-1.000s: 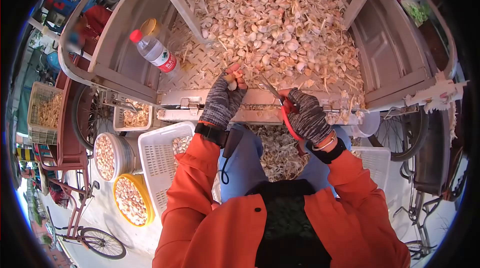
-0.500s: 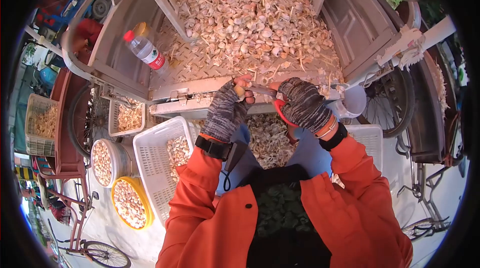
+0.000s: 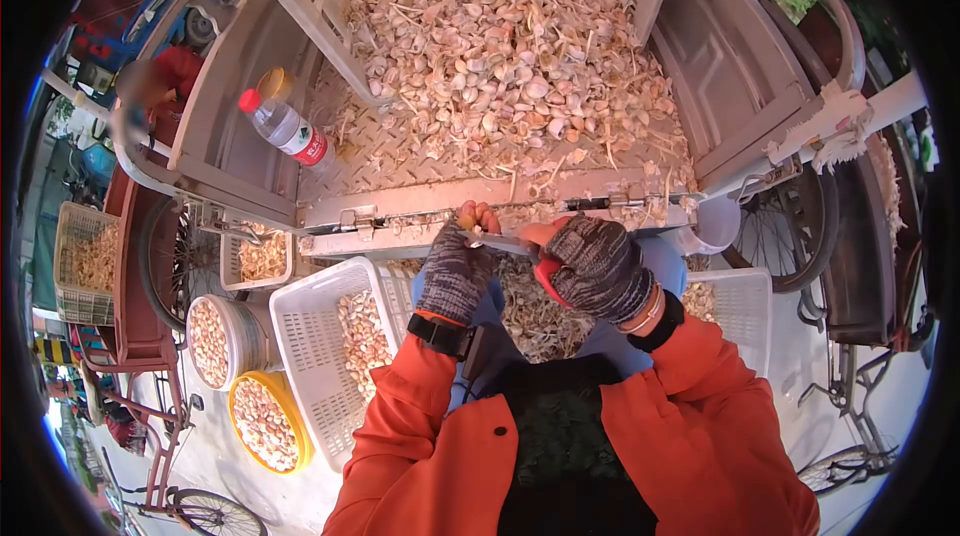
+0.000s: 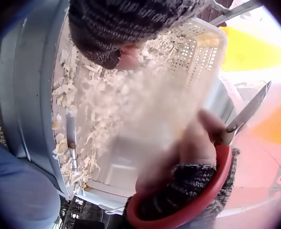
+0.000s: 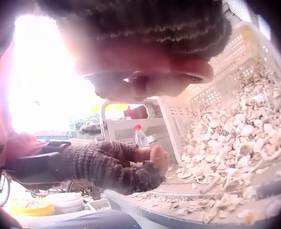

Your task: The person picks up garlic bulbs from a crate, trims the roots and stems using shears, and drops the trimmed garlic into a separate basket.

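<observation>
In the head view my left hand (image 3: 452, 271), in a grey knit fingerless glove, pinches a small pale piece of garlic (image 3: 474, 233), mostly hidden by the fingers. My right hand (image 3: 600, 271), gloved alike, grips red-handled scissors (image 3: 547, 279). Their blades (image 3: 503, 244) point left and reach the left fingertips. The left wrist view shows the scissors' red loop (image 4: 221, 176) round the right hand's glove. A heap of garlic cloves (image 3: 500, 66) covers the cart bed (image 3: 370, 161) just beyond both hands.
A red-capped bottle (image 3: 290, 134) stands at the bed's left. White crates (image 3: 325, 376) flank my legs; a yellow bucket (image 3: 305, 431) and a white bucket (image 3: 250, 336), both filled with cloves, stand left. A white container (image 3: 712, 226) hangs by the right corner. Loose skins litter the tailgate edge.
Both hands have come lower, nearer my body, and closer together. The scissor blades have swung from pointing up-left, away from the left hand, to lying across at its fingertips.
</observation>
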Demonstrator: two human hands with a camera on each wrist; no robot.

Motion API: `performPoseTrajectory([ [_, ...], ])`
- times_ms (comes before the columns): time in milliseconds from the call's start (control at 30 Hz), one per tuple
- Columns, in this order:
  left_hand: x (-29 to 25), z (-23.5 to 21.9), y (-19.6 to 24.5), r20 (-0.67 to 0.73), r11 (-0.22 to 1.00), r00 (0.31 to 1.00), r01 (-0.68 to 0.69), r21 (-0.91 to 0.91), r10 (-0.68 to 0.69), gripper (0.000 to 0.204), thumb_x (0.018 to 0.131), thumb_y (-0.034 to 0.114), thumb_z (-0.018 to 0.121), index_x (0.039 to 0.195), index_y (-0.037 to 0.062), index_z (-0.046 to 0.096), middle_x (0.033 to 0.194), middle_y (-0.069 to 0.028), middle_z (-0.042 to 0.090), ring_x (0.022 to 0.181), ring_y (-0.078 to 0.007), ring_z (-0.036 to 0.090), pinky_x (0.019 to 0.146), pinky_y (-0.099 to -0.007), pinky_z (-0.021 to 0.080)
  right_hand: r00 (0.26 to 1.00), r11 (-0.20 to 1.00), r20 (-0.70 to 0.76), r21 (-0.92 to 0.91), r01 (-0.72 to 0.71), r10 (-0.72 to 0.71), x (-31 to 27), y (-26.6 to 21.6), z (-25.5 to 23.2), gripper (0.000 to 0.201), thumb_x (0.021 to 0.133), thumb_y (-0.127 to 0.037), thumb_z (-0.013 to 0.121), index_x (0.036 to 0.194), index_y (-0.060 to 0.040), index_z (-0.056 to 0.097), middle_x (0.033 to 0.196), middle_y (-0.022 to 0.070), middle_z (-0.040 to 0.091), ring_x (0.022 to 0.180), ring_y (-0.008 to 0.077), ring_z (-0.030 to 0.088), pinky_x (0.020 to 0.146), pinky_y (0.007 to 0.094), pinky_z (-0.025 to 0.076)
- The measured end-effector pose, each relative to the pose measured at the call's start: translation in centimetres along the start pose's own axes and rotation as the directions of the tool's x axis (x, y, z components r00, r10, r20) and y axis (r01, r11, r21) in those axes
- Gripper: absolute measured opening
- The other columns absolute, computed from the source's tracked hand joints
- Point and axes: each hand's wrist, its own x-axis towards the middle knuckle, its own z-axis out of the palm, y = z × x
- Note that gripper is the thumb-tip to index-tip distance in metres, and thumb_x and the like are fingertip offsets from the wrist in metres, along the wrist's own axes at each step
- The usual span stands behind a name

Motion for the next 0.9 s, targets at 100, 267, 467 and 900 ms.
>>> performPoseTrajectory([
  [100,-0.2,4.0,4.0,0.186,0.995,0.982,-0.040,0.091,0.022,0.012,0.086,0.009,0.058,0.088,-0.0022,0.054,0.093,-0.0146,0.058,0.085,-0.0269,0.059,0.073,-0.0372,0.056,0.982,0.978,0.044,0.090,-0.189,0.185,0.5,2.0,-0.3,0.044,0.068,-0.028,0.073,0.104,-0.0055,0.062,0.078,0.0127,0.060,0.073,0.0322,0.060,0.064,0.0404,0.048],
  [267,5.3,8.3,5.1,0.428,0.414,0.898,-0.430,0.802,0.103,0.017,0.081,0.007,0.058,0.095,-0.0031,0.057,0.090,-0.0129,0.059,0.085,-0.0269,0.060,0.072,-0.0329,0.053,0.944,0.953,0.171,0.060,-0.296,0.282,-0.3,4.7,0.6,0.044,0.066,-0.032,0.077,0.099,-0.0049,0.063,0.074,0.0125,0.060,0.067,0.0298,0.059,0.059,0.0402,0.046],
  [467,11.7,11.4,2.5,0.770,-0.871,0.638,-0.373,0.319,0.009,0.042,0.074,0.014,0.065,0.112,-0.0019,0.056,0.092,-0.0187,0.063,0.088,-0.0322,0.061,0.082,-0.0375,0.049,0.875,0.864,0.169,0.157,-0.477,0.453,-0.7,5.4,0.3,0.036,0.069,-0.023,0.075,0.098,-0.0060,0.064,0.072,0.0119,0.060,0.064,0.0276,0.059,0.058,0.0370,0.046],
  [900,10.7,11.3,2.1,0.551,-0.858,0.830,-0.222,0.463,0.082,0.041,0.074,0.026,0.064,0.107,0.0032,0.061,0.104,-0.0181,0.062,0.096,-0.0332,0.060,0.087,-0.0393,0.047,0.878,0.834,0.036,0.294,-0.466,0.478,-3.1,5.1,-0.9,0.034,0.070,-0.010,0.074,0.102,-0.0043,0.063,0.071,0.0067,0.057,0.059,0.0168,0.054,0.055,0.0282,0.045],
])
